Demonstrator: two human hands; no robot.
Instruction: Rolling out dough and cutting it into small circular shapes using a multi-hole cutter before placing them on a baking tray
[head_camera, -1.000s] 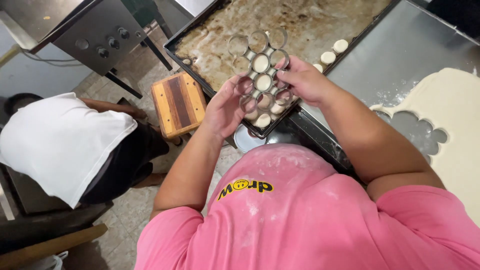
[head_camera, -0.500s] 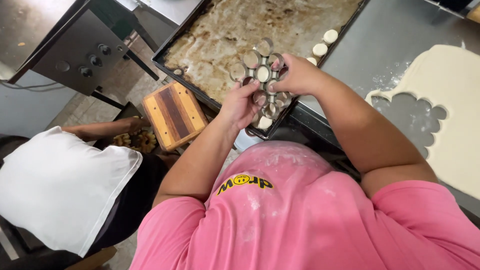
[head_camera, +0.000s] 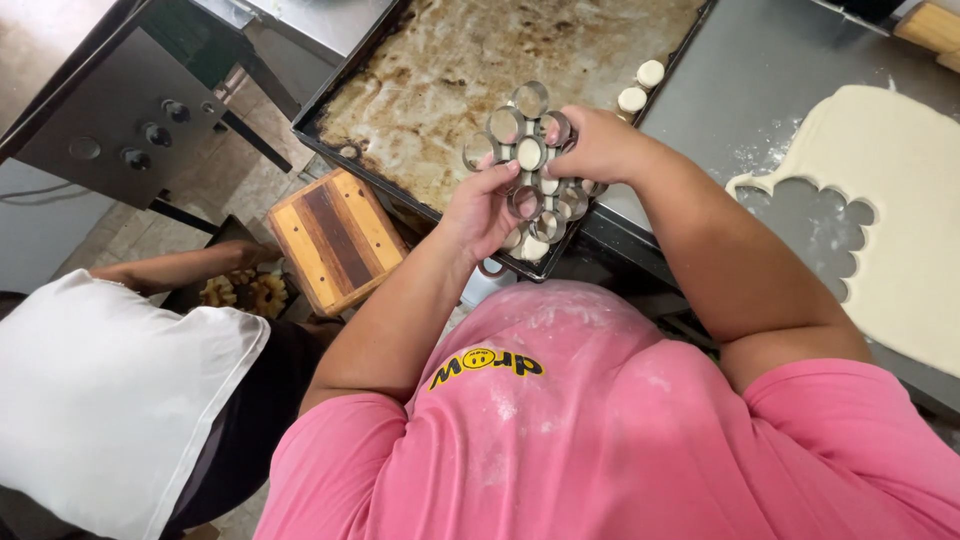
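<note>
Both hands hold a metal multi-ring dough cutter (head_camera: 528, 170) over the near edge of a dark, stained baking tray (head_camera: 440, 70). My left hand (head_camera: 485, 208) grips its lower left side, a finger pressing into a ring. My right hand (head_camera: 595, 145) grips its right side. Several rings carry round dough pieces. Two small dough rounds (head_camera: 640, 86) lie at the tray's right edge. A rolled dough sheet (head_camera: 890, 200) with scalloped cut-outs lies on the grey table (head_camera: 780, 80) to the right.
A wooden stool (head_camera: 335, 240) stands on the floor below the tray. Another person in a white shirt (head_camera: 110, 390) crouches at lower left, an arm reaching to a tray of fried pieces (head_camera: 245, 293). A dark machine with knobs (head_camera: 130, 120) sits at upper left.
The view has shifted, and the cutter has lifted slightly over the tray edge. My left fingers now press into its rings. The crouching person has moved lower in view.
</note>
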